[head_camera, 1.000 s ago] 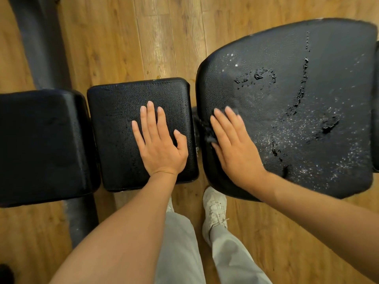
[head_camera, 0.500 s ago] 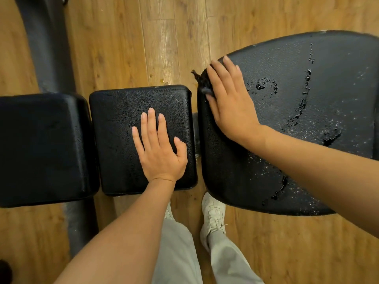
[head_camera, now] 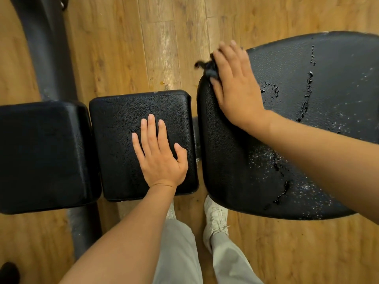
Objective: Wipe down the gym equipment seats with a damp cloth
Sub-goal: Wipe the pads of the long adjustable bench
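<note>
A large black padded seat fills the right, beaded with water drops and streaks. My right hand lies flat at its far left corner, fingers straight, pressing a dark cloth against the pad; a bunched end of the cloth sticks out past the edge. A smaller square black pad sits in the middle. My left hand rests flat on it with fingers straight. A third black pad lies at the left.
Wooden plank floor lies under everything. A dark metal frame bar runs from the top left down under the left pad. My legs in light trousers and a white shoe stand just below the seats.
My right hand has slid the cloth along the large seat's left edge from the near side to its far corner. My left hand has stayed on the middle pad.
</note>
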`<state>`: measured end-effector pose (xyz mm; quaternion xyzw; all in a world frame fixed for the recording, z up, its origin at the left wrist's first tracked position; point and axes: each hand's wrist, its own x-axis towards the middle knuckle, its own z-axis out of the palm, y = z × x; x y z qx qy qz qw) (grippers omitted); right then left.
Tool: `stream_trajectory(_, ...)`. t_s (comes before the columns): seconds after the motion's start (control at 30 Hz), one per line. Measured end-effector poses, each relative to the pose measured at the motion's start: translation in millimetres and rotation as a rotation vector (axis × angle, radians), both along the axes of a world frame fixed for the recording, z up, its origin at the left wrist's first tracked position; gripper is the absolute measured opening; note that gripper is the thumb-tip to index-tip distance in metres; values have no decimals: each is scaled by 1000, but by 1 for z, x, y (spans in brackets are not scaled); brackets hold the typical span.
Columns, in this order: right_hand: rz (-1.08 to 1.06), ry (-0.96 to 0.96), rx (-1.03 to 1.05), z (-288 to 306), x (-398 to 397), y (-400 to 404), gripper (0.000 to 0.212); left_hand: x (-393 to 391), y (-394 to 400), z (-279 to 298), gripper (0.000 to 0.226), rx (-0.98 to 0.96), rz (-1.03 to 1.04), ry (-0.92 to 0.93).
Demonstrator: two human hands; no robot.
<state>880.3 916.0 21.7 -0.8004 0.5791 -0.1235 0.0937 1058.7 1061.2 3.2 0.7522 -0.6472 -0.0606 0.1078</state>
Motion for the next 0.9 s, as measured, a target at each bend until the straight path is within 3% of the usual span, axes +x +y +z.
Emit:
stream_trajectory(0.1, -59, -6, 32, 0, 1, 6, 52, 0, 0, 0, 62, 13, -2, -3)
stream_trajectory(0.33, 87, -24, 147, 12, -22, 97, 55, 0, 0, 2, 62, 18, -1, -13)
stream_trajectory(0.47, 141, 4, 100, 9, -28, 76, 51, 0, 1, 2, 62, 21, -1, -15)
stream_trajectory(0.67, -118, -7, 21, 3, -11, 5, 53, 0, 0, 2, 60, 12, 6, -11)
stream_trajectory(0.9, -15, -19, 33, 5, -22, 76, 51, -1, 0, 0, 59, -16, 0, -14)
